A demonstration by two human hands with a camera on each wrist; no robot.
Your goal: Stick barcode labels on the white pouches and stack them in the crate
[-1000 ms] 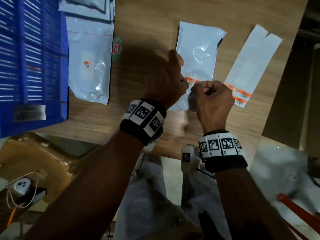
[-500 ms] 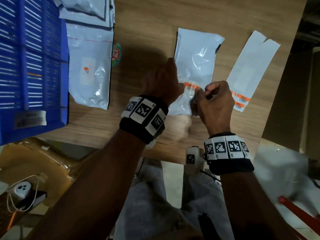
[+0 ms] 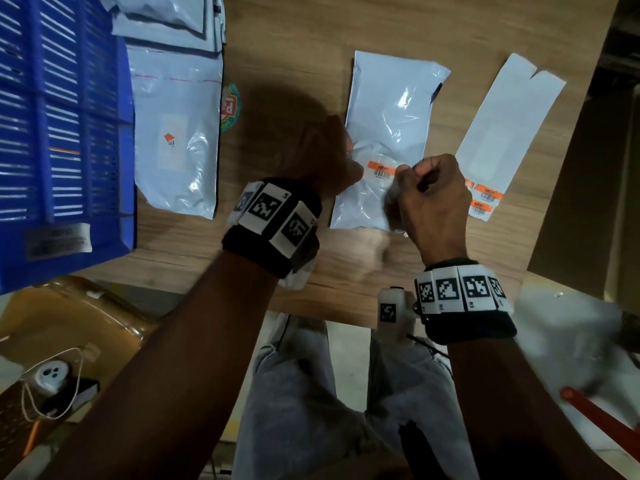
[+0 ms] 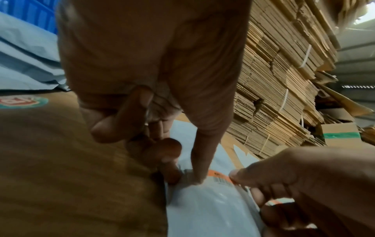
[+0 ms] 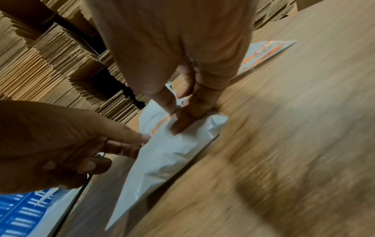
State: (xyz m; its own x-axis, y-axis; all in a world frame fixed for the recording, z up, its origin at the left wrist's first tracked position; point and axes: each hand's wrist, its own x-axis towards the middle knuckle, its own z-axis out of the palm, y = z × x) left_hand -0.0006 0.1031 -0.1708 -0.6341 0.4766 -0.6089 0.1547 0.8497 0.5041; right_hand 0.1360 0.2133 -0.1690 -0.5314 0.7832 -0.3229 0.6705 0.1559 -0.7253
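Note:
A white pouch [image 3: 391, 109] lies flat mid-table. An orange-and-white barcode label [image 3: 381, 169] sits across its middle, held at both ends. My left hand [image 3: 353, 168] has its thumb on the label's left end [image 4: 218, 175], with its fingers curled at the pouch's left edge. My right hand [image 3: 401, 171] pinches the label's right end between thumb and fingers [image 5: 178, 125] against the pouch [image 5: 172, 152]. The blue crate [image 3: 62, 133] stands at the far left.
A white backing sheet [image 3: 502, 126] with a few leftover labels [image 3: 485, 199] lies right of the pouch. A labelled pouch [image 3: 176, 133] and further pouches [image 3: 166, 19] lie beside the crate. Stacked flat cardboard [image 4: 284, 80] rises behind the table. The table's front edge is near my wrists.
Both hands moved forward and down with the label. It went from held just above the pouch to lying on the pouch's middle. My left thumb came down onto it.

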